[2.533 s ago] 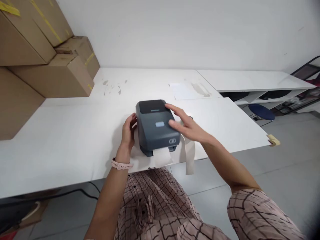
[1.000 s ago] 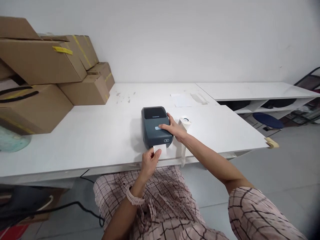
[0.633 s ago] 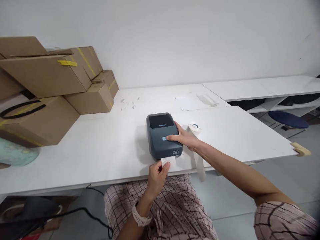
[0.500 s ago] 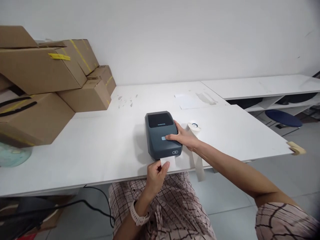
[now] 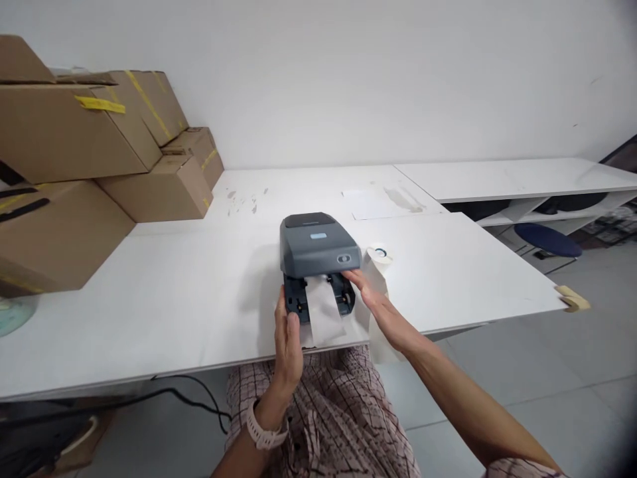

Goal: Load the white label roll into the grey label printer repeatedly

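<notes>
Dark-grey label printer [image 5: 319, 247] stands near the front edge of the surface [image 5: 209, 299], cover raised, seemingly propped by the straight-fingered right hand [image 5: 374, 304] at its right corner, while the unclenched left hand [image 5: 287, 352] flanks the base [image 5: 295, 303], presumably steadying it.

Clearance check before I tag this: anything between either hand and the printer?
Nothing visible. The left hand is at the near left corner of the printer; the right hand is at the near right corner of its raised lid. The paper strip comes out between them; the roll stands to the right.
</notes>
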Demonstrator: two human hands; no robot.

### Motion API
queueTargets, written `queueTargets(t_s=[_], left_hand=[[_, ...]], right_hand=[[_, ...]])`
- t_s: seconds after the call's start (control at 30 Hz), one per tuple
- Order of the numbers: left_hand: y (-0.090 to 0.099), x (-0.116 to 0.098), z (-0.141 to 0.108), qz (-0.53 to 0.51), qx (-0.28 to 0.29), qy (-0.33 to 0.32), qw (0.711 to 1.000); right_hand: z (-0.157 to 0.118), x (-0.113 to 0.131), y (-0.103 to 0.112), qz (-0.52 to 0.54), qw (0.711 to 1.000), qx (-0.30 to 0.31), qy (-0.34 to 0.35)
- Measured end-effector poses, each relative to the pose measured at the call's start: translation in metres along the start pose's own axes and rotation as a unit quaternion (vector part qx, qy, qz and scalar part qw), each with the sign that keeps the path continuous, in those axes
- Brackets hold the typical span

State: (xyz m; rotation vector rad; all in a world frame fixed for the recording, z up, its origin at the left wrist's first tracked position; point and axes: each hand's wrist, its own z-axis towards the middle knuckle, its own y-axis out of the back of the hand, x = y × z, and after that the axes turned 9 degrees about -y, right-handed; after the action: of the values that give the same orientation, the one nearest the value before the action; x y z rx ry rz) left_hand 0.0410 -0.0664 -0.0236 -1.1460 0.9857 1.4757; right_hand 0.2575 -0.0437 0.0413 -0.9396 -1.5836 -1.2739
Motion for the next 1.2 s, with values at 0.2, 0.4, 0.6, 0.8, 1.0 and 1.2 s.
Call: queueTargets(t_s=[0.2,0.4,0.6,0.8,1.0,1.2], left_hand=[[0.017,-0.008,0.049,0.01,-0.025,-0.027,0.999],[0.017,-0.003,0.124,0.046,0.06,0.013,0.997],[0.0,0.009,0.155,0.05,0.088,-0.003,0.995],[0.005,0.011,0.155,0.082,0.084,0.0,0.993],[0.006,0.006,0.151,0.083,0.09,0.005,0.993],[0.005,0.001,0.148,0.084,0.085,0.008,0.993]], right_hand=[[0.025,0.035,0.017,-0.025,0.998,-0.034,0.054],[0.068,0.058,0.02,0.056,0.995,-0.025,0.084],[0.1,0.074,0.026,0.059,0.993,-0.058,0.084],[0.138,0.08,0.037,0.059,0.992,-0.061,0.096],[0.18,0.076,0.043,0.06,0.993,-0.065,0.083],[0.189,0.072,0.04,-0.006,0.99,-0.094,0.101]])
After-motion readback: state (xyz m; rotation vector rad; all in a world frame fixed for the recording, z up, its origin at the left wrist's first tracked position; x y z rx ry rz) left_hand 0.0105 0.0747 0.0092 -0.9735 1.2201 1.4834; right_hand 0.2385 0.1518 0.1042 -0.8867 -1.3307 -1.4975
